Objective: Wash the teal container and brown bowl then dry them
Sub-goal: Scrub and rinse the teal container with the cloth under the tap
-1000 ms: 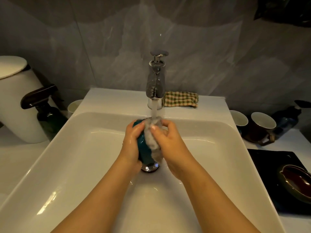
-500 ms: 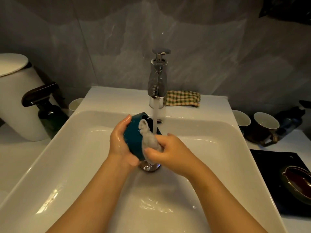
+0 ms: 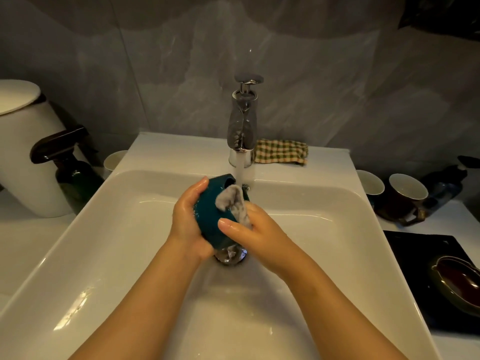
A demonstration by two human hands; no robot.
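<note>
Just under the tap (image 3: 242, 131), over the middle of the white sink (image 3: 324, 203), both hands work on the teal container (image 3: 211, 216). The left hand (image 3: 188, 219) cups the container from the left, fingers curled round its far side and palm against its wall, so it is held tilted above the drain (image 3: 230, 255). The right hand (image 3: 255, 229) presses a grey cloth (image 3: 233, 203) against the container's right side, thumb stretched across the teal wall and the other fingers closed on the cloth; one end of the cloth folds over the rim. Water (image 3: 240, 175) runs from the tap and falls just behind the container, close to its rim; whether the stream strikes the container or only the cloth is hard to tell from this angle. Both hands are wet and shiny.

On the sink's back ledge, right of the tap, lies a checked cloth (image 3: 280, 151). On the tabletop at the right a dark mat (image 3: 415, 255) carries the brown bowl (image 3: 457, 281), well apart from the hands. Behind the mat stand two cups (image 3: 407, 190), one lying partly behind the sink's edge. At the left a dark green spray bottle (image 3: 70, 165) stands beside a white bin (image 3: 26, 152), with another pale cup (image 3: 114, 159) just behind the sink's corner.
</note>
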